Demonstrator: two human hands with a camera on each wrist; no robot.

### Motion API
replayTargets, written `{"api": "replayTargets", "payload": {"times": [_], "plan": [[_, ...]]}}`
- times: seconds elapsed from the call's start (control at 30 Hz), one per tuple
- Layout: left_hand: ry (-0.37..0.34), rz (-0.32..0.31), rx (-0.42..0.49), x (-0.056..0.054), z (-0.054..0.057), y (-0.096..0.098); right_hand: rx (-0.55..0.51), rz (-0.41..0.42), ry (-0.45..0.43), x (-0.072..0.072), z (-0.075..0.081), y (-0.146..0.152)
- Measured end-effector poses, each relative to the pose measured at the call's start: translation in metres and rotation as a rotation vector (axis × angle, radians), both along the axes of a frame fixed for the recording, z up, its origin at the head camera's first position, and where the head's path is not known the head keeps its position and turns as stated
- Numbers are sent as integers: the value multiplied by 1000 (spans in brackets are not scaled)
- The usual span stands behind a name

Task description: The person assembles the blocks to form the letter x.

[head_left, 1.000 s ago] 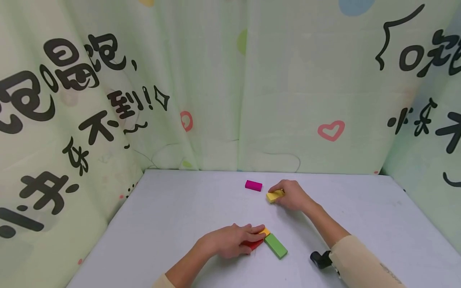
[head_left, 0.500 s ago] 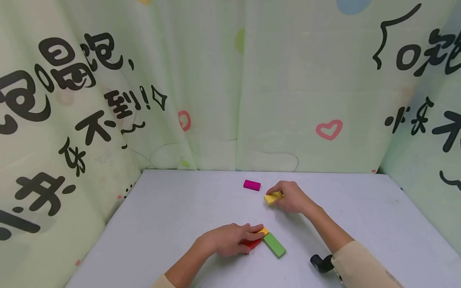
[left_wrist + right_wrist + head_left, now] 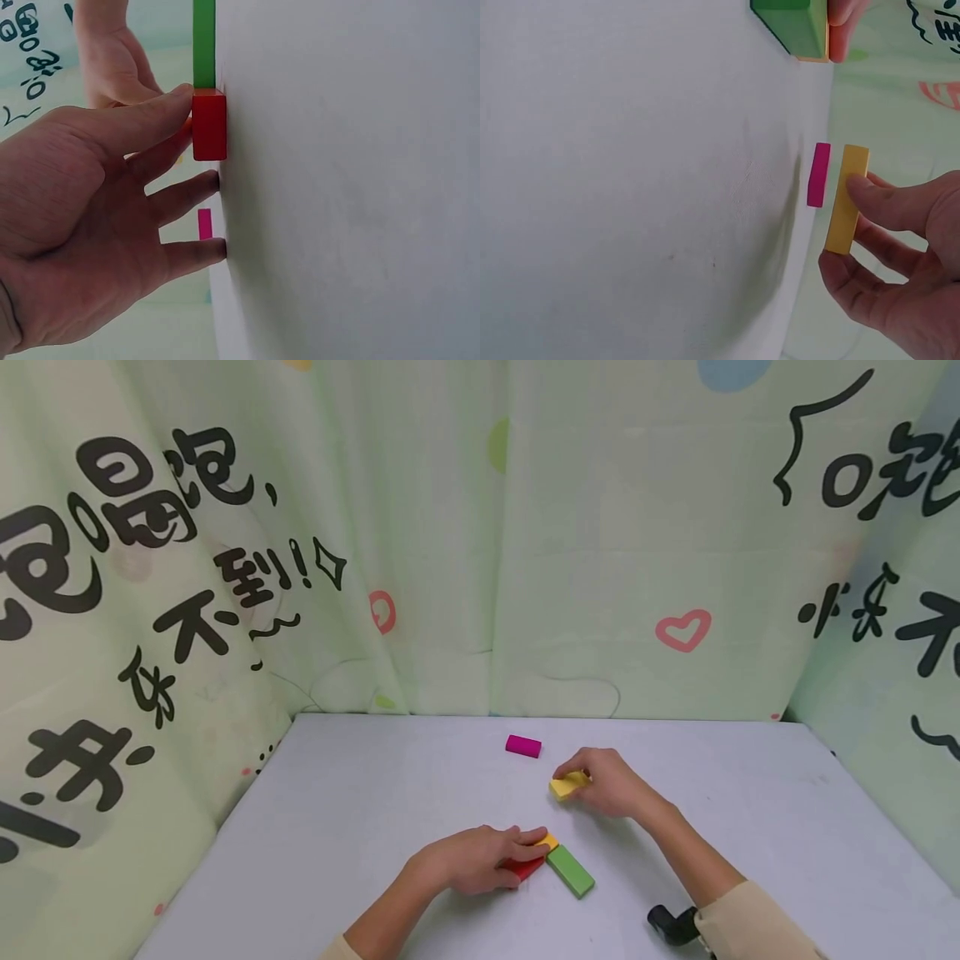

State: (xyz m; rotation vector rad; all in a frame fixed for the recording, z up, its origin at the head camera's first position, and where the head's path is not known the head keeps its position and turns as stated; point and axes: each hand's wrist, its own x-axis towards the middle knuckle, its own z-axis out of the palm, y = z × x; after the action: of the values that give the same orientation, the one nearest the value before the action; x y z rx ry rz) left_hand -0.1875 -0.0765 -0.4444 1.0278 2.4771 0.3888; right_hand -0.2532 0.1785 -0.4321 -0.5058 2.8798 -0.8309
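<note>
Drawn nearer since the earlier frame, yellow block [image 3: 567, 785] pinched in right hand [image 3: 609, 783], off the table [image 3: 360, 810] between pink block [image 3: 522, 745] and the row; left hand [image 3: 474, 860] flat, pressing red block [image 3: 527, 867] beside green block [image 3: 571, 871]; pink unplaced.

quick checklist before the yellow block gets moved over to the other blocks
1. Right hand grips yellow block: ok, thumb and fingers pinch it.
2. Yellow block off the table: ok, the right wrist view shows a gap.
3. Left hand steadies red block: ok, fingers rest on it.
4. Green block lies flat beside the red one: ok.
5. Magenta block out of the path: ok, lies apart, farther back.
6. Free spot by the group: cannot tell, left hand covers part.
</note>
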Motion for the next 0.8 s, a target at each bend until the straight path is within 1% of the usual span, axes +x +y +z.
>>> {"api": "replayTargets", "payload": {"times": [0.13,0.23,0.5,0.8], "plan": [[-5,9,-4,1,1,0,3,20,11,7,4,-1],[4,6,-4,1,2,-1,7,30,15,11,6,-2],[1,1,-3,2,2,0,20,65,9,18,4,-1],[-32,5,5,0,0,2,25,26,-28,27,0,-2]]}}
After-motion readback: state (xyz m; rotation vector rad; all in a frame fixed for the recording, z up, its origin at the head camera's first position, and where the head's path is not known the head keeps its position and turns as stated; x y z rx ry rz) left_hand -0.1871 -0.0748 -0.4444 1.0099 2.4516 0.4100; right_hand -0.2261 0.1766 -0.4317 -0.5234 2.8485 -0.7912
